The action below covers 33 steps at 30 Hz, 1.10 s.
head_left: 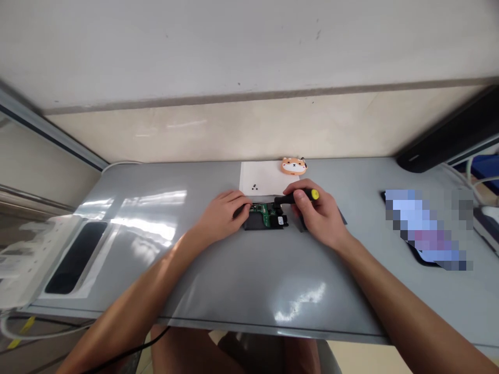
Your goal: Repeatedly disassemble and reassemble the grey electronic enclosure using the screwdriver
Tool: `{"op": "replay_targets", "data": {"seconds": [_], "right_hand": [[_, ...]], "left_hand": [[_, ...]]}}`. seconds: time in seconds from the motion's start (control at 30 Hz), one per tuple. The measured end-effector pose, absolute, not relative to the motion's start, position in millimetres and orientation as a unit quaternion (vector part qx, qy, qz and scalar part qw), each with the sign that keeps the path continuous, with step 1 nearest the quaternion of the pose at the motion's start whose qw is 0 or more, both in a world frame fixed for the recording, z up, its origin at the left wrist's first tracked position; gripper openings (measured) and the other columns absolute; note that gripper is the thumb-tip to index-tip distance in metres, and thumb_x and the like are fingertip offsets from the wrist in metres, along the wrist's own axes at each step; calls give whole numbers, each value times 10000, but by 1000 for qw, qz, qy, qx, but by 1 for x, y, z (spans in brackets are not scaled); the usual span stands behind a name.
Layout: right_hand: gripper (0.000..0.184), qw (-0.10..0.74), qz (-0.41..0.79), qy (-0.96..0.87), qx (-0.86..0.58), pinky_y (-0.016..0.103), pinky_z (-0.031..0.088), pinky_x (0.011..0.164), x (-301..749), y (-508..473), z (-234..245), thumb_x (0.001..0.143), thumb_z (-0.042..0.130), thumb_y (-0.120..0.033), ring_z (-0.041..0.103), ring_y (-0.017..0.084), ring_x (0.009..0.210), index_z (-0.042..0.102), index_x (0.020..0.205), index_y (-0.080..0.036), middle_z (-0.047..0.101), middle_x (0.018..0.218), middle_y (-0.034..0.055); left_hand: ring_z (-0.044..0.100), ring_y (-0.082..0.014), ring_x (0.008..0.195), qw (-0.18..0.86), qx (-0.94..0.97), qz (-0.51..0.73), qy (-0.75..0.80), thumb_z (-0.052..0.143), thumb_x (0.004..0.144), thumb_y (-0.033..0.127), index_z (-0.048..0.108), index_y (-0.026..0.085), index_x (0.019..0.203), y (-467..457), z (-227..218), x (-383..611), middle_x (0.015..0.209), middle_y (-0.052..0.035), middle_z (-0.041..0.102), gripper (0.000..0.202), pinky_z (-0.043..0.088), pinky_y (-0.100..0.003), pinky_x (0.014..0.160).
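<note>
A small black electronic device (255,222) lies on the table with its green circuit board (266,212) exposed. At its left end my left hand (226,215) is closed, with the thumb and fingers pinching the device's edge. My right hand (317,210) is wrapped round a black screwdriver (290,199) with a yellow end cap. The screwdriver lies nearly level, and its front end reaches the upper right part of the device; the tip cannot be made out. Several tiny dark screws (254,187) rest on a white sheet of paper (268,174) just behind. Under my right hand a flat dark piece (343,217) is partly hidden.
An orange and white animal-faced case (293,165) sits on the paper's back right corner. On the right lies a phone (424,228) with a blurred screen, near a black cylinder-like object (421,156). Another phone (76,257) and a white power strip (33,254) are at the left. A wall stands behind.
</note>
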State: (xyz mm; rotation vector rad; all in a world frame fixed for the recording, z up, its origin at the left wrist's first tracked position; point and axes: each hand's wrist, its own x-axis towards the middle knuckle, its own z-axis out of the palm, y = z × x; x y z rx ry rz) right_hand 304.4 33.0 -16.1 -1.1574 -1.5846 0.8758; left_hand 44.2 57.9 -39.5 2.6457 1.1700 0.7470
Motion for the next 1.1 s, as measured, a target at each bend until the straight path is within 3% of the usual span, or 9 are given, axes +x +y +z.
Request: {"op": "replay_targets", "data": {"seconds": [0.17, 0.3, 0.53, 0.8, 0.93, 1.03, 1.1], "right_hand": [[349, 443, 364, -677, -461, 307, 402, 575, 300, 36, -5, 1053, 565, -567, 484, 155, 581, 657, 920, -258, 550, 662, -25], [251, 395, 337, -735, -436, 315, 435, 642, 295, 44, 9, 1050, 565, -446, 559, 177, 693, 659, 921, -252, 651, 795, 11], [198, 298, 335, -806, -386, 300, 424, 642, 284, 65, 35, 1058, 584, -416, 545, 179, 737, 672, 959, -269, 676, 883, 13], [333, 248, 386, -791, -404, 306, 357, 585, 269, 83, 56, 1028, 622, -530, 426, 132, 599, 683, 869, -245, 551, 707, -27], [398, 305, 324, -757, -478, 326, 309, 581, 266, 82, 47, 983, 683, -541, 363, 126, 586, 632, 743, -227, 543, 662, -20], [402, 431, 289, -712, -473, 326, 392, 648, 259, 79, 28, 929, 738, -452, 462, 131, 653, 506, 685, -232, 545, 764, -12], [390, 507, 299, -677, -441, 331, 444, 692, 251, 78, 16, 933, 729, -473, 513, 146, 706, 495, 719, -247, 550, 794, -11]], "left_hand": [[722, -223, 960, 75, 886, 251, 383, 474, 1110, 245, 752, 207, 1061, 58, -41, 44, 1012, -68, 783, 285, 597, -398, 924], [735, -228, 959, 72, 892, 251, 368, 459, 1112, 222, 751, 186, 1051, 58, -41, 44, 1003, -79, 787, 300, 596, -399, 925], [739, -227, 967, 82, 893, 240, 373, 469, 1106, 220, 742, 203, 1048, 58, -42, 44, 985, -61, 782, 279, 585, -401, 963], [705, -226, 947, 95, 891, 245, 369, 478, 1109, 244, 733, 206, 969, 61, -47, 44, 988, -64, 753, 293, 572, -386, 920], [701, -226, 954, 112, 885, 243, 381, 459, 1119, 252, 739, 213, 984, 59, -45, 45, 991, -64, 751, 313, 567, -384, 928], [707, -229, 959, 123, 880, 241, 391, 458, 1116, 245, 741, 211, 1009, 57, -42, 46, 995, -66, 757, 305, 570, -390, 937], [710, -235, 957, 121, 879, 237, 395, 464, 1110, 238, 745, 206, 1017, 57, -42, 47, 1000, -72, 765, 297, 572, -399, 939]]}}
